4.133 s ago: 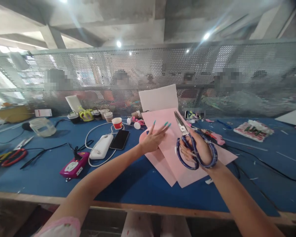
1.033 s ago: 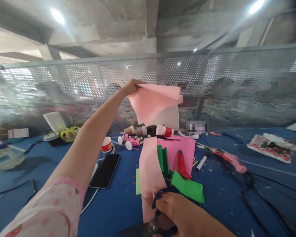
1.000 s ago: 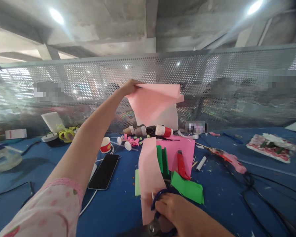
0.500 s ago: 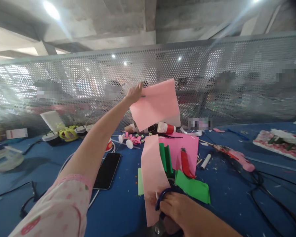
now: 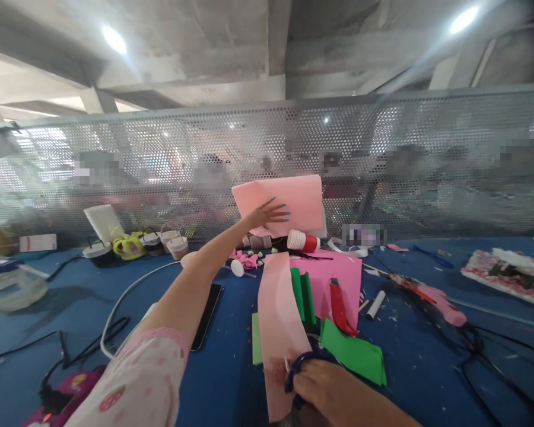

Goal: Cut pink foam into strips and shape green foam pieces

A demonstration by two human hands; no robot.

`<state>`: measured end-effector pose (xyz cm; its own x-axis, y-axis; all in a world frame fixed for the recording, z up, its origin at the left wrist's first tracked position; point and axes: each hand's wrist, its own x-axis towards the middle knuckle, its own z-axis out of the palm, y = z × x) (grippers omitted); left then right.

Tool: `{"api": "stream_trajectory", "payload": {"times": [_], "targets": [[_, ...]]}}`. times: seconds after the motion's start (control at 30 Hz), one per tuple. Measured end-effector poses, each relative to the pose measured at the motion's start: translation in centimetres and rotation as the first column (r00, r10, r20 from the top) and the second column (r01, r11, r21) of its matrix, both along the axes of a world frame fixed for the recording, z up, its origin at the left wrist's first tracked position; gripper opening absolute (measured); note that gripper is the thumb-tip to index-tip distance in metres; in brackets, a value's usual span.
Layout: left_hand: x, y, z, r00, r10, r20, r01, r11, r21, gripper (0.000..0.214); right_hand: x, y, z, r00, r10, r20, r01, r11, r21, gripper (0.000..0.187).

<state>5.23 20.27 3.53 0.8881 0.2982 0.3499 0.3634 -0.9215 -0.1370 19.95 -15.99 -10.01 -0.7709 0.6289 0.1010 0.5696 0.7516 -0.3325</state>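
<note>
My left hand is stretched far forward with fingers spread flat against a pale pink sheet that leans on the perforated metal screen. My right hand is at the bottom edge, fingers through the blue handles of scissors, whose blades are out of view. Under that hand a narrow pale pink strip runs up the blue table. Beside the strip lie green foam pieces, a brighter pink sheet and a red utility knife.
A black phone and white cable lie left of the strip. Paper cups, a pink glue gun with black cords, small baskets and a magenta device crowd the table. People sit behind the screen.
My left hand carried the pale pink sheet down from the air, set it against the screen and opened flat on it. My right hand stays on the scissors by the pink strip.
</note>
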Motion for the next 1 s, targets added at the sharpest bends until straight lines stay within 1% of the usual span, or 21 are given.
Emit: {"api": "stream_trajectory", "payload": {"times": [0.1, 0.17, 0.3, 0.43, 0.53, 0.6, 0.7, 0.8, 0.9, 0.97, 1.0], "targets": [[-0.4, 1.6, 0.4, 0.983, -0.146, -0.108, 0.151, 0.988, 0.043, 0.067, 0.0, 0.5, -1.1, 1.0, 0.02, 0.004, -0.02, 0.999, 0.043, 0.019], [-0.8, 2.5, -0.1, 0.973, -0.189, -0.134, 0.196, 0.98, 0.04, 0.061, 0.1, 0.7, -1.6, 1.0, 0.03, -0.003, -0.03, 0.998, 0.047, 0.019], [-1.6, 3.0, -1.9, 0.977, -0.203, -0.061, 0.201, 0.979, -0.032, 0.044, 0.2, 0.6, -1.7, 0.999, 0.028, -0.03, -0.027, 0.999, 0.028, 0.021], [-1.7, 2.4, -2.9, 0.987, -0.161, -0.016, 0.16, 0.984, -0.075, 0.036, 0.2, 0.7, -1.9, 0.999, 0.035, -0.036, -0.034, 0.999, 0.018, 0.02], [-1.6, 1.5, -3.1, 0.993, -0.119, 0.007, 0.119, 0.985, -0.122, 0.031, 0.1, 0.7, -1.9, 0.999, 0.015, -0.039, -0.015, 1.0, -0.005, 0.021], [-1.4, 0.9, -3.2, 0.996, -0.087, 0.013, 0.088, 0.983, -0.16, 0.028, 0.2, 0.5, -1.4, 0.999, -0.003, -0.052, 0.001, 1.0, -0.021, 0.02], [-0.9, 0.2, -2.7, 0.999, -0.045, -0.029, 0.038, 0.978, -0.203, 0.029, 0.3, -0.2, 0.1, 0.997, -0.018, -0.078, 0.013, 0.998, -0.063, 0.022], [-0.4, -0.4, -1.7, 0.995, 0.016, -0.095, -0.036, 0.974, -0.222, 0.034, 0.4, -1.0, 1.5, 0.995, -0.055, -0.084, 0.045, 0.992, -0.12, 0.031], [-0.1, -1.2, -0.7, 0.983, 0.158, -0.095, -0.174, 0.963, -0.204, 0.028, 0.4, -1.4, 2.0, 0.993, -0.086, -0.084, 0.076, 0.989, -0.124, 0.033], [0.0, -2.0, -0.3, 0.953, 0.295, -0.064, -0.301, 0.936, -0.182, 0.03, 0.5, -1.5, 1.9, 0.993, -0.09, -0.078, 0.081, 0.991, -0.103, 0.032], [-0.1, -2.4, -0.4, 0.929, 0.366, -0.053, -0.37, 0.913, -0.172, 0.032, 0.5, -1.5, 1.8, 0.994, -0.085, -0.075, 0.078, 0.993, -0.09, 0.031]]}}
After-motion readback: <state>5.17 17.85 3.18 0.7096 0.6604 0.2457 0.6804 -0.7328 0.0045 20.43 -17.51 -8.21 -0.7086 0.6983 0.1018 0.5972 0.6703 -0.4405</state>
